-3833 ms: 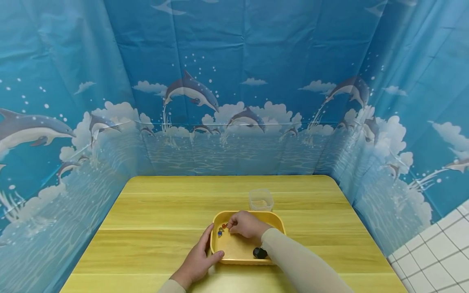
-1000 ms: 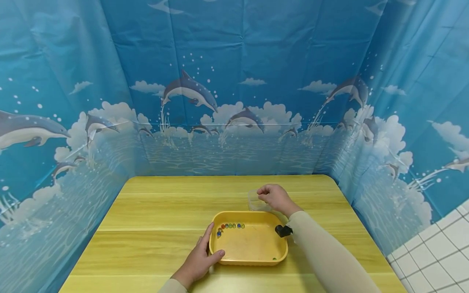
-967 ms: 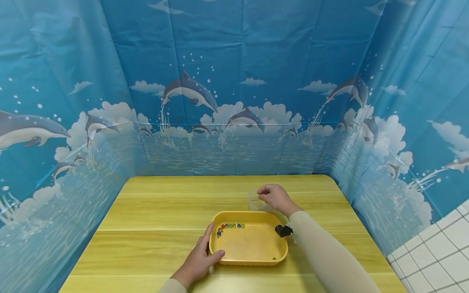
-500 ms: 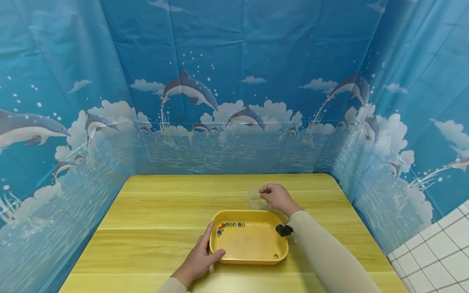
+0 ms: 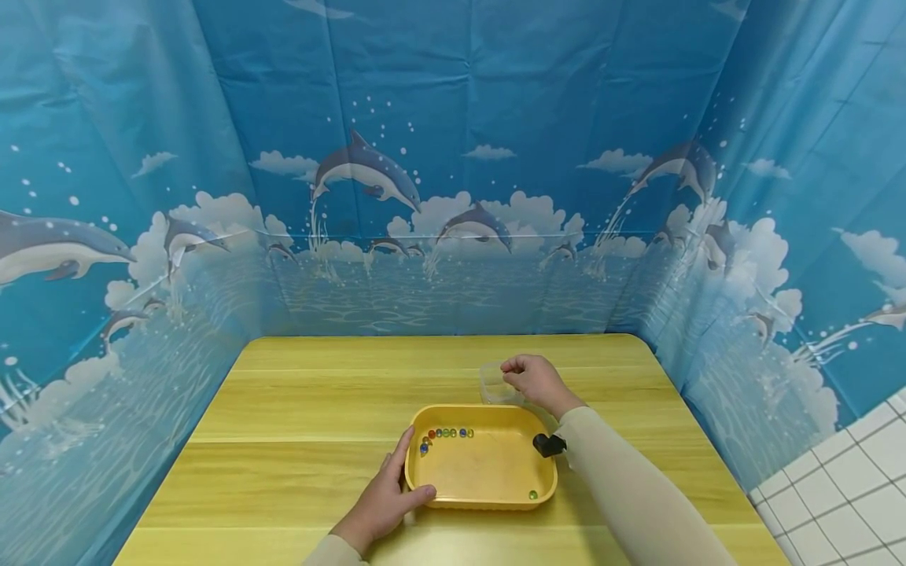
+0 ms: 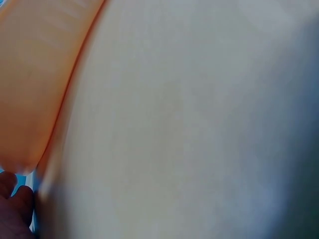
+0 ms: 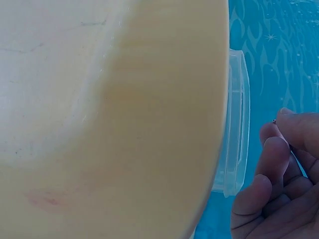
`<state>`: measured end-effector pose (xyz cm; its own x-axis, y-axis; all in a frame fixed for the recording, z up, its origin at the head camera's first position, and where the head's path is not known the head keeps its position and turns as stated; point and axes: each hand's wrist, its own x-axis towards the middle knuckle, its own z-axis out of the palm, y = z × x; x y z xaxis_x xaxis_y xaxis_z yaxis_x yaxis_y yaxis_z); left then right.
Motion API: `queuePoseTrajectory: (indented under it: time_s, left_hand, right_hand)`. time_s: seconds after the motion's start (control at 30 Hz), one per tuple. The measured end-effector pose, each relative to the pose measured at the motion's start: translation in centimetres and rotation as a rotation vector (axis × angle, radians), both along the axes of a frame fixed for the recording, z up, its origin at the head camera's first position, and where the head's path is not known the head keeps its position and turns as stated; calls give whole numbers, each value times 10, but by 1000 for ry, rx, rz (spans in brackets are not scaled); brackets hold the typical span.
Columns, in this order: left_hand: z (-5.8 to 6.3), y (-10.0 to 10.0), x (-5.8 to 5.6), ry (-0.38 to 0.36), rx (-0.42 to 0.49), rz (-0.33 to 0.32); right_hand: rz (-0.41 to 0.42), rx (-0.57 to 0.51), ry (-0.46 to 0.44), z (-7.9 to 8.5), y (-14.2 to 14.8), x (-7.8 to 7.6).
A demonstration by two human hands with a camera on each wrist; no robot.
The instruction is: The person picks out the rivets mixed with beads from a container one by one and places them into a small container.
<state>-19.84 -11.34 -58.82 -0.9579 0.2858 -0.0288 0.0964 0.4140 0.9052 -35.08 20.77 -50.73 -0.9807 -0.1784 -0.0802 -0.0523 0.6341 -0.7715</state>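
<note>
My left hand (image 5: 385, 499) holds the front left corner of a yellow tray (image 5: 481, 503), fingers along the outer left wall and thumb at the front rim. Inside the tray, several coloured glass marbles (image 5: 446, 433) form a bent row along the back left, and a lone green marble (image 5: 533, 495) sits at the front right. Over a clear plastic container (image 5: 491, 385) behind the tray, my right hand (image 5: 535, 380) brings thumb and forefinger together. Between those fingertips, the right wrist view shows a sliver of a tiny dark, shiny thing (image 7: 274, 121); I cannot tell its kind.
The wooden table (image 5: 318, 409) stands against a blue dolphin curtain (image 5: 467, 291) on its back and sides. A black device (image 5: 548, 446) on my right wrist overlaps the tray's right wall. White tiles (image 5: 849, 472) show at the far right.
Since the oldest frame, my right hand has moved from the marbles up and right to the container, where it stays. The lone green marble has shifted slightly. My left hand stays put.
</note>
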Motion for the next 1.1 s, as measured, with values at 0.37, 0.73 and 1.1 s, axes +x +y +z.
queuePoseTrajectory:
  time_s: [0.37, 0.73, 1.1]
  left_hand:
    - [4, -1, 1, -35, -16, 1]
    - [2, -1, 0, -35, -21, -2]
    - [2, -1, 0, -16, -7, -9]
  right_hand:
    - [-1, 2, -2, 0, 1, 0]
    - [5, 2, -15, 1, -1, 2]
    - [121, 16, 19, 8, -36, 19]
